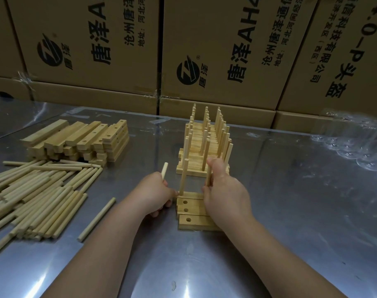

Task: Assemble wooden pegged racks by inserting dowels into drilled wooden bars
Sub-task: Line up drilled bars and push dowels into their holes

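Several drilled wooden bars (191, 221) lie side by side on the metal table in front of me. A dowel (182, 179) stands upright in the left hole of the farthest bar. My right hand (223, 195) grips a second upright dowel (208, 178) at that bar's middle, thumb on its top. My left hand (156, 195) holds a spare dowel (164, 170) that sticks up from the fist, and its fingers touch the bars' left ends.
A row of finished pegged racks (204, 143) stands just beyond the hands. A stack of drilled bars (80, 140) and a big heap of loose dowels (32, 196) lie at the left. One stray dowel (97, 219) lies near my left forearm. Cardboard boxes (118, 50) wall the back; plastic wrap (359, 145) at right.
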